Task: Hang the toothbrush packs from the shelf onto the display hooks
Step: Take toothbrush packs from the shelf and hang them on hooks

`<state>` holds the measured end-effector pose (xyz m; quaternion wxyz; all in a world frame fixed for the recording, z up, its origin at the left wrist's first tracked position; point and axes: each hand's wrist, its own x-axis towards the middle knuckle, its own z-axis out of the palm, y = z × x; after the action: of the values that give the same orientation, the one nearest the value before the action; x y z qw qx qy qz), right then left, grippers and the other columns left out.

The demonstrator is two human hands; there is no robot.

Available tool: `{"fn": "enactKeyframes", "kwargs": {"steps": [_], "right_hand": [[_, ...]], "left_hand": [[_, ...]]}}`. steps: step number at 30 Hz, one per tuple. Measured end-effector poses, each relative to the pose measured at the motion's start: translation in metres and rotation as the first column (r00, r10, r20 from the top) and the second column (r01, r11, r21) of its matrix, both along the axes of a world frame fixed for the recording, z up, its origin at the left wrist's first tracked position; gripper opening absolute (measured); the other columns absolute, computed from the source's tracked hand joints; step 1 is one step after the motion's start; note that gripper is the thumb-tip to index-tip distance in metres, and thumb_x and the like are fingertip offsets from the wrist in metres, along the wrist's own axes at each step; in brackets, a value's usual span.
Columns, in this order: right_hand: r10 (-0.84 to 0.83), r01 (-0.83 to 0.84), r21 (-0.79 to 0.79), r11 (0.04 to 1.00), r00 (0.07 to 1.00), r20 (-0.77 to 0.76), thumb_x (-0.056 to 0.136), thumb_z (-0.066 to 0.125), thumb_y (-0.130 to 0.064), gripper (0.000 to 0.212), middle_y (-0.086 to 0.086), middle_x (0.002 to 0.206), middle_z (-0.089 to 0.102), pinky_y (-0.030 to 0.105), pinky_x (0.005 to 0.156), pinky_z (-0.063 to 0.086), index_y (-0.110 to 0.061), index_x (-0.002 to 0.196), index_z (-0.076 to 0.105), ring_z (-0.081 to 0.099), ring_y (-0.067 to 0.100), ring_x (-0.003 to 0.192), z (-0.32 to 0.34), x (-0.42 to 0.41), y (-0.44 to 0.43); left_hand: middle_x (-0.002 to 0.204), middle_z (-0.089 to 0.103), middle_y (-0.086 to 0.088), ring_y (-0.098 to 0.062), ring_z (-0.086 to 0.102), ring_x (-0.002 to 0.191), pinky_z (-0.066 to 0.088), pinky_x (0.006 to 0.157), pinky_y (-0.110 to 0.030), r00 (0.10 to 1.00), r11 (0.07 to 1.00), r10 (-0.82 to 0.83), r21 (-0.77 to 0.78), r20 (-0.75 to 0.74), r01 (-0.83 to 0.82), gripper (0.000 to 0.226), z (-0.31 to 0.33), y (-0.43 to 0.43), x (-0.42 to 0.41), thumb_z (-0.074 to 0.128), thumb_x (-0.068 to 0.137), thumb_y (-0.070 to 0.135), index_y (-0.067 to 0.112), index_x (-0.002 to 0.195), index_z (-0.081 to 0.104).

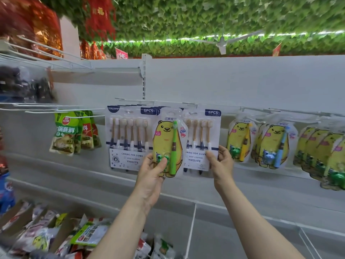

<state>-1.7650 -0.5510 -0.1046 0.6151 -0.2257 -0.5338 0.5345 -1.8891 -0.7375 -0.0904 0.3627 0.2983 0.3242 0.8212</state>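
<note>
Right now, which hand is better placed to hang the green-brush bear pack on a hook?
Left, probably. The left hand grips the bear pack at its bottom, hang hole raised near the hook rail. The right hand is occupied, its fingers pinching the six-brush pack by a lower corner.

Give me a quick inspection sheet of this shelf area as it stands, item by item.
Surface: white shelf back panel with wire hooks.
Job's things: green-brush bear pack in hand; left six-piece packs and more bear packs hanging.
Clutter: sauce pouches on left hooks; mixed packets in lower bins.
Grips: left hand holds the green-brush bear pack; right hand pinches the right six-piece pack.
Cables: nothing seen.
Surroundings: leaf-covered ceiling, ceiling fan, red decorations.
</note>
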Motion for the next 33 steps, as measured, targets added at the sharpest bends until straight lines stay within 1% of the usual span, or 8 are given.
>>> {"fn": "enactKeyframes", "kwargs": {"steps": [5, 10, 15, 18, 20, 24, 29, 33], "right_hand": [[0.014, -0.014, 0.024, 1.000, 1.000, 0.015, 0.088, 0.072, -0.006, 0.044, 0.013, 0.113, 0.071, 0.033, 0.081, 0.058, -0.010, 0.127, 0.052, 0.071, 0.022, 0.098, -0.004, -0.004, 0.028], [0.030, -0.030, 0.024, 0.999, 0.999, 0.014, 0.089, 0.070, -0.004, 0.044, 0.009, 0.108, 0.072, 0.021, 0.073, 0.058, -0.008, 0.129, 0.051, 0.072, 0.008, 0.085, -0.005, -0.006, 0.045], [0.029, -0.031, 0.022, 0.999, 0.997, 0.073, 0.090, 0.070, -0.005, 0.043, 0.010, 0.107, 0.072, 0.018, 0.069, 0.057, -0.007, 0.128, 0.051, 0.071, 0.004, 0.081, -0.003, -0.006, 0.049], [0.040, -0.041, 0.004, 0.999, 0.989, 0.143, 0.090, 0.071, -0.010, 0.040, 0.010, 0.113, 0.070, 0.017, 0.068, 0.056, -0.007, 0.126, 0.053, 0.071, 0.009, 0.089, 0.001, 0.001, 0.045], [0.026, -0.025, -0.005, 1.000, 0.981, 0.194, 0.090, 0.072, -0.016, 0.041, 0.009, 0.120, 0.068, 0.022, 0.076, 0.056, -0.009, 0.126, 0.054, 0.067, 0.015, 0.101, 0.005, 0.009, 0.038], [-0.140, 0.137, 0.030, 0.990, 0.965, 0.223, 0.088, 0.075, -0.027, 0.045, -0.001, 0.123, 0.062, 0.032, 0.103, 0.047, -0.014, 0.128, 0.057, 0.058, 0.016, 0.117, 0.016, 0.037, 0.006], [0.046, -0.055, 0.060, 0.997, 0.988, 0.145, 0.093, 0.067, -0.030, 0.026, 0.000, 0.100, 0.075, 0.007, 0.069, 0.049, -0.012, 0.112, 0.069, 0.068, 0.004, 0.092, 0.041, 0.084, -0.069], [0.113, -0.124, 0.067, 0.990, 0.982, 0.149, 0.090, 0.068, -0.040, 0.027, 0.003, 0.095, 0.076, 0.025, 0.075, 0.052, -0.017, 0.101, 0.074, 0.067, 0.013, 0.087, 0.051, 0.126, -0.107]], "left_hand": [[0.103, 0.073, -0.009, -0.018, 0.072, 0.087, 0.052, 0.087, -0.040, 0.999, 0.999, 0.032, 0.016, 0.006, -0.032, 0.032, -0.004, 0.014, 0.002, 0.057, 0.091, -0.007, 0.010, 0.117, 0.054], [0.105, 0.073, -0.009, -0.021, 0.070, 0.092, 0.052, 0.089, -0.041, 0.997, 0.997, 0.069, 0.022, 0.030, -0.070, 0.038, -0.008, 0.020, 0.004, 0.058, 0.090, -0.006, 0.007, 0.125, 0.052], [0.101, 0.073, -0.008, -0.019, 0.071, 0.088, 0.055, 0.084, -0.038, 0.996, 0.996, 0.088, 0.015, 0.025, -0.088, 0.035, -0.014, 0.015, 0.011, 0.058, 0.089, -0.006, 0.009, 0.120, 0.052], [0.105, 0.072, -0.011, -0.025, 0.068, 0.095, 0.051, 0.091, -0.042, 0.995, 0.996, 0.090, 0.005, 0.032, -0.090, 0.036, -0.018, 0.009, 0.019, 0.062, 0.084, -0.003, 0.009, 0.117, 0.053], [0.108, 0.071, -0.013, -0.028, 0.066, 0.098, 0.048, 0.094, -0.044, 0.995, 0.996, 0.092, -0.002, 0.038, -0.092, 0.039, -0.021, 0.002, 0.026, 0.063, 0.083, -0.002, 0.008, 0.119, 0.053], [0.107, 0.071, -0.014, -0.027, 0.067, 0.095, 0.050, 0.092, -0.043, 0.996, 0.997, 0.073, -0.001, 0.050, -0.073, 0.043, -0.021, -0.012, 0.049, 0.066, 0.076, 0.001, 0.009, 0.117, 0.054], [0.104, 0.073, -0.011, -0.027, 0.067, 0.097, 0.053, 0.088, -0.043, 1.000, 0.999, 0.011, -0.034, 0.023, -0.010, 0.045, -0.023, -0.023, 0.092, 0.069, 0.074, 0.004, 0.010, 0.116, 0.055], [0.099, 0.073, -0.010, -0.024, 0.069, 0.088, 0.054, 0.075, -0.036, 0.998, 0.997, -0.067, -0.032, 0.012, 0.067, 0.035, -0.028, -0.023, 0.137, 0.065, 0.082, 0.000, 0.011, 0.113, 0.053]]}}
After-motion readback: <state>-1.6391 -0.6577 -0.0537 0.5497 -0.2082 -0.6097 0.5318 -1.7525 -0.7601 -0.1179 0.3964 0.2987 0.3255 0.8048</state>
